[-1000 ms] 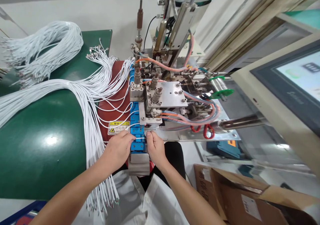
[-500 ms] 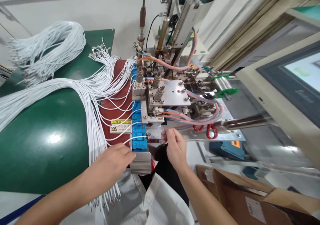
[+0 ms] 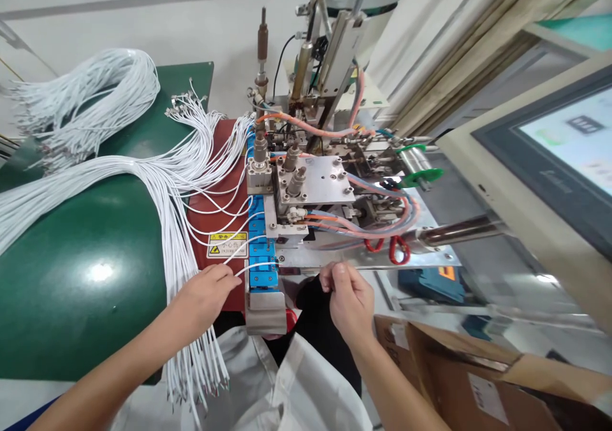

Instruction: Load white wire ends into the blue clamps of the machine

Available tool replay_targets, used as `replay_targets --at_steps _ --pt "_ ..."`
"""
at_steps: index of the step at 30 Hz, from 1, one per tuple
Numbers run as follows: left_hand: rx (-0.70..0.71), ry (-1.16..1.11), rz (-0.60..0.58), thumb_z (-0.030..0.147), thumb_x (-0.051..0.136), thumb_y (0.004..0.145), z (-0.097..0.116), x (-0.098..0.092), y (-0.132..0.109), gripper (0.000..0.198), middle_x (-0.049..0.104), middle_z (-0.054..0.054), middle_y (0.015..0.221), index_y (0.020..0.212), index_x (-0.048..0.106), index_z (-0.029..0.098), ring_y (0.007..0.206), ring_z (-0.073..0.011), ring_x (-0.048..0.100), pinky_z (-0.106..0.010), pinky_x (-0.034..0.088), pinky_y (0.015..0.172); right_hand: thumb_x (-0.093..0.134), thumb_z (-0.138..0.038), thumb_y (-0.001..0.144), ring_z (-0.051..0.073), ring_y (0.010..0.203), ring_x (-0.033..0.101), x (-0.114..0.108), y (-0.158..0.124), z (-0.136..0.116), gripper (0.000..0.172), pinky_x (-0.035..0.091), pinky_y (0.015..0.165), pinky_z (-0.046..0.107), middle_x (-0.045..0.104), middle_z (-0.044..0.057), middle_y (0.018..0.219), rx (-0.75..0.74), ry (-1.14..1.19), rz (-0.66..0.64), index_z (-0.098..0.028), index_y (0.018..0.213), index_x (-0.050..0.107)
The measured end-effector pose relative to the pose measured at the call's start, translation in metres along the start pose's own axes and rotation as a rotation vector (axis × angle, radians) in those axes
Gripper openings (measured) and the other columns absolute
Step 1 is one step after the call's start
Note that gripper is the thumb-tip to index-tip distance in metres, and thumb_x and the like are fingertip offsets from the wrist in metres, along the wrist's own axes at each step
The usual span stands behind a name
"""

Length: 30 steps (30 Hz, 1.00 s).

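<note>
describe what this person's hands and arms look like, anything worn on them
The left hand and right hand are ungloved, with no ring or other marking that I can make out. The left forearm and right forearm are bare too: no sleeve, watch or bracelet shows. Between them is a pale, loose garment.

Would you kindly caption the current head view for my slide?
Left hand near white cables, right hand apart from the row of blue blocks.
</note>
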<state>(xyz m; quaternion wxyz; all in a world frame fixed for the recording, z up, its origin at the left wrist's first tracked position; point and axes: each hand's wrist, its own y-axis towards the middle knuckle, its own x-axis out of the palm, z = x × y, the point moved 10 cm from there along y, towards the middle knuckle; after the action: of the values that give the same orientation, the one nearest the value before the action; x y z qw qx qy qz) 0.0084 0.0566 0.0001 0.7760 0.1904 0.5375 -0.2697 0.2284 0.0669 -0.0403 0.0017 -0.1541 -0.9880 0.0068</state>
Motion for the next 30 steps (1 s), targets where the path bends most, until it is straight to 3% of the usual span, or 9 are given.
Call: replay_targets --at_steps 12,17,30 --pt "0.059 0.032 0.122 0.011 0.038 0.086 0.006 -0.012 -0.006 0.027 0.062 -0.007 0.093 0.103 0.058 0.017 0.086 -0.0164 0.059 -0.031 0.051 0.079 0.043 -0.043 0.084 0.010 0.048 0.039 0.006 -0.010 -0.014 0.039 0.032 0.046 0.024 0.042 -0.002 0.051 -0.003 -0.060 -0.073 -0.019 0.054 0.044" --pt "0.062 0.087 0.164 0.010 0.037 0.086 0.004 -0.007 -0.009 0.028 0.061 -0.007 0.091 0.104 0.058 0.017 0.084 -0.0163 0.059 -0.031 0.052 0.078 0.042 -0.044 0.084 0.011 0.048 0.038 -0.001 -0.011 -0.010 0.040 0.031 0.046 0.024 0.041 -0.003 0.050 0.015 -0.071 -0.050 -0.019 0.053 0.044" --pt "0.074 0.049 0.322 0.012 0.036 0.087 0.007 -0.021 -0.009 0.026 0.063 -0.006 0.085 0.097 0.060 0.017 0.078 -0.0148 0.062 -0.026 0.053 0.071 0.041 -0.049 0.083 0.011 0.048 0.037 -0.026 -0.020 -0.001 0.043 0.033 0.046 0.024 0.039 -0.003 0.050 0.034 -0.084 0.026 -0.018 0.053 0.043"
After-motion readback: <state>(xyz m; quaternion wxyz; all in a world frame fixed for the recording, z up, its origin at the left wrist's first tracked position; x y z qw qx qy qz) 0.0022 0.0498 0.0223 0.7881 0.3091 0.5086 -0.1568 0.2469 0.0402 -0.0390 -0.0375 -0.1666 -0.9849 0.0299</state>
